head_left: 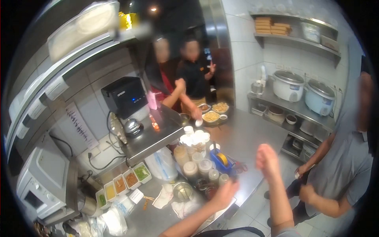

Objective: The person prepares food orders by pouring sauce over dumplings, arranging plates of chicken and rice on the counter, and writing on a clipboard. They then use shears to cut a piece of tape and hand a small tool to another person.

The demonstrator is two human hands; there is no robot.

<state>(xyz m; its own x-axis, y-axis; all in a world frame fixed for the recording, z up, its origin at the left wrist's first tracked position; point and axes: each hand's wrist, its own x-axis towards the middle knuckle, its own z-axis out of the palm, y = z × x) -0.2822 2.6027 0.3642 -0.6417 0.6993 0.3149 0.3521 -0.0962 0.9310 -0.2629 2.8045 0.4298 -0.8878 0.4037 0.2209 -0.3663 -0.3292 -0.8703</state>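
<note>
My left hand [226, 194] is held over the counter's front edge, beside the jars [213, 176] and below the blue tape dispenser [221, 161]. Motion blur hides its finger positions, and no object shows in it. Raised to the right of the dispenser, my right hand [268, 160] is above the counter edge and floor. Its fingers are smeared too, and I cannot make out anything in it. Neither hand visibly touches the things on the steel counter [244, 136].
Two people stand behind the counter; one reaches toward plates of food [211, 116]. A person in grey [335, 170] stands close at right. Rice cookers [288, 85] stand on the back shelf. Ingredient trays [120, 185], cloths [163, 196] and a white microwave [49, 177] are at left.
</note>
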